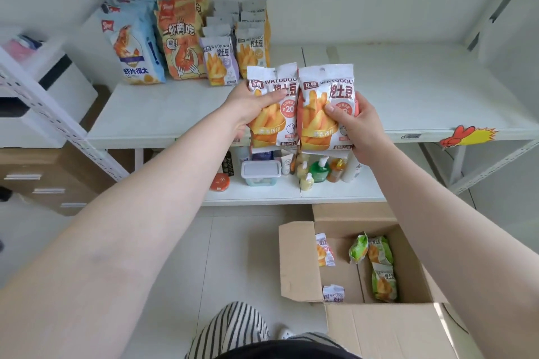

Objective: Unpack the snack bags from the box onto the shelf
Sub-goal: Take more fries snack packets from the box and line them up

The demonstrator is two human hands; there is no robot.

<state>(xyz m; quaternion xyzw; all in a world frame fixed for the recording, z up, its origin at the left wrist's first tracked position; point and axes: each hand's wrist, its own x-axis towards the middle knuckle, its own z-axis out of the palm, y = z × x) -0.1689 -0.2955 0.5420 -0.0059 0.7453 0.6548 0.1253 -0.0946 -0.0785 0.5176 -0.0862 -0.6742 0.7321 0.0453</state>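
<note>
My left hand (250,105) grips a white-and-orange fries snack bag (277,122), and my right hand (355,122) grips a matching bag (320,114) beside it. Both bags are upright, side by side, in the air over the front edge of the white shelf (437,102). Rows of snack bags stand at the shelf's back left: blue shrimp bags (134,49), orange shrimp bags (180,38) and fries bags (220,61). The open cardboard box (297,265) sits on the floor at lower right, holding a few fries bags (323,249) and green bags (382,280).
A lower shelf (262,195) carries bottles, a lidded tub (261,172) and small containers. A metal upright (58,114) slants at left, with a white appliance and cardboard boxes behind it. A rooster sticker (466,137) marks the shelf's front edge at right.
</note>
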